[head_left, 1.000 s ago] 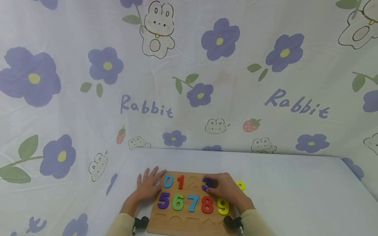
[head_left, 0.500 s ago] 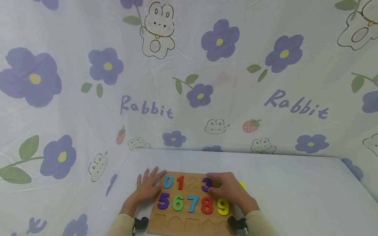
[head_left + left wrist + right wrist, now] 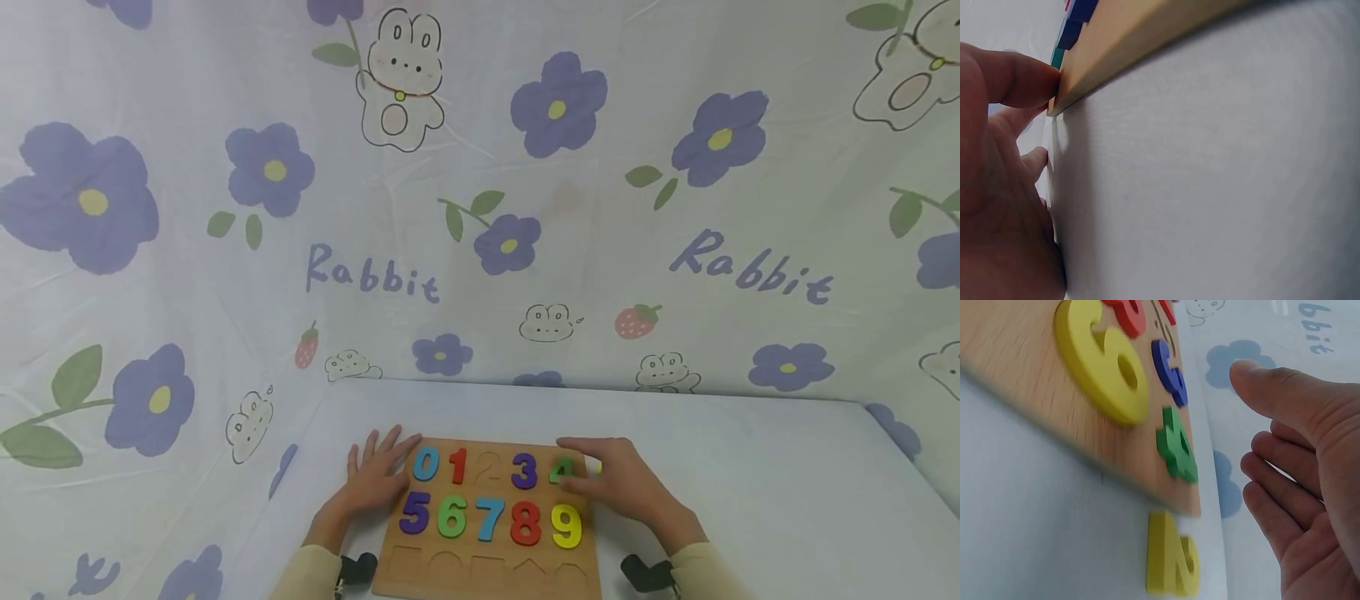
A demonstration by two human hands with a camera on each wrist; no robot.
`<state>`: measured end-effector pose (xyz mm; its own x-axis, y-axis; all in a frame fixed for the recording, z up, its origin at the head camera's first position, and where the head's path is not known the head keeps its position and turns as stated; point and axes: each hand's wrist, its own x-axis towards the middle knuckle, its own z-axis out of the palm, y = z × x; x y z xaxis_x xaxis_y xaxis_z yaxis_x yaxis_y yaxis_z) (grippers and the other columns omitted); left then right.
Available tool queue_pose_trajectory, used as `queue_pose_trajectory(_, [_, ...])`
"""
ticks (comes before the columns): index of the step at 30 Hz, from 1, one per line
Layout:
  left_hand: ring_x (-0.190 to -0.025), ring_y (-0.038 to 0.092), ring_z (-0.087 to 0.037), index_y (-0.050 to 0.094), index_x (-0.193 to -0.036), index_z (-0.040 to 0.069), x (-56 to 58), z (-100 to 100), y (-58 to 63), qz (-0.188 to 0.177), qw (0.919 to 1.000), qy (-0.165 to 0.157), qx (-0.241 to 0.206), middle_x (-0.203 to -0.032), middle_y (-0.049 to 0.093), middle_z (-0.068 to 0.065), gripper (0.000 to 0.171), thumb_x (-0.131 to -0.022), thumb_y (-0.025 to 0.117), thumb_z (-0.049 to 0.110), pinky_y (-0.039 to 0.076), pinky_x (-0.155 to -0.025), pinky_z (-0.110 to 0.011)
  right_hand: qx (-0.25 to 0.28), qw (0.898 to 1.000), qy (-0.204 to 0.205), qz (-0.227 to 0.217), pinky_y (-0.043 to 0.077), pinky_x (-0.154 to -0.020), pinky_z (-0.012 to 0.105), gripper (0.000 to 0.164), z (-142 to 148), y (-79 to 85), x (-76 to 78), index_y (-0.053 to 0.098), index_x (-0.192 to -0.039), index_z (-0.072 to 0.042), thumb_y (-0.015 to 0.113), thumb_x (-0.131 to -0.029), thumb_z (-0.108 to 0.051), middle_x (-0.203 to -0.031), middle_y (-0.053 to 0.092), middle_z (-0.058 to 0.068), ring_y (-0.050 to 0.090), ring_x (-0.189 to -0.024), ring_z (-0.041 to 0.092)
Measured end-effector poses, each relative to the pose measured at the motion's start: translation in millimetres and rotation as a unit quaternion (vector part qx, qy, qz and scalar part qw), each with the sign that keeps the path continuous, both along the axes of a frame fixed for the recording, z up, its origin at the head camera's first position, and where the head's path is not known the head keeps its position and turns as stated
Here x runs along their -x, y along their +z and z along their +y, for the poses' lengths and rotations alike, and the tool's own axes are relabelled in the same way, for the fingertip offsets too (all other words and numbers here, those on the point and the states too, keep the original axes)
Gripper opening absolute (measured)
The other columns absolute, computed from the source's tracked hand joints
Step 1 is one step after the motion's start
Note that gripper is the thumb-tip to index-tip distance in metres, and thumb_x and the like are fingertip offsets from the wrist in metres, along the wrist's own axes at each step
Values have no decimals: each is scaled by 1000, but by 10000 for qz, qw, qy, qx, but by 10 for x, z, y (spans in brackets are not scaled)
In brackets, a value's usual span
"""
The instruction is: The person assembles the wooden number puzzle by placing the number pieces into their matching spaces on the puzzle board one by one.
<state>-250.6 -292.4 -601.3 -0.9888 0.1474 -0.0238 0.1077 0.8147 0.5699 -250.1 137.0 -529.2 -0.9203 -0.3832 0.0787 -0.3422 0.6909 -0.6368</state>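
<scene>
A wooden number puzzle board [image 3: 450, 581] lies on the white table, colored digits set into two rows. My left hand [image 3: 377, 475] rests at its left edge, fingers spread and thumb against the wood in the left wrist view. Over the right end of the top row is my right hand [image 3: 628, 482], its thumb and fingers apart around the green 4 [image 3: 560, 470], gripping nothing. The right wrist view shows a loose yellow 2 [image 3: 1171, 555] on the table just off the board's corner; in the head view this hand mostly hides it. The 2-shaped recess [image 3: 489, 467] holds no piece.
Purple 3 [image 3: 524, 472], red 8 [image 3: 526, 523] and yellow 9 [image 3: 566, 526] sit on the board near the right hand. Shallow shape outlines run along its front. White tabletop [image 3: 780, 483] extends to the right, with a flower-printed curtain [image 3: 480, 167] behind.
My right hand has moved right, away from the purple 3, uncovering it, the green 4 and the board's right edge. The left hand has stayed in place.
</scene>
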Motion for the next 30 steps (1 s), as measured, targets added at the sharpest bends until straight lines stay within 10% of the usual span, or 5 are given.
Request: queue_pose_trajectory(30, [-168, -2, -54, 46, -168, 26, -5, 17, 17, -58, 10000, -40, 58, -183, 21, -18, 73, -97, 58, 20, -12, -128, -79, -495, 9978, -348, 278, 54, -111, 67, 61, 743, -85, -185, 74, -143, -13, 92, -88, -33, -143, 75, 11, 68, -136, 42])
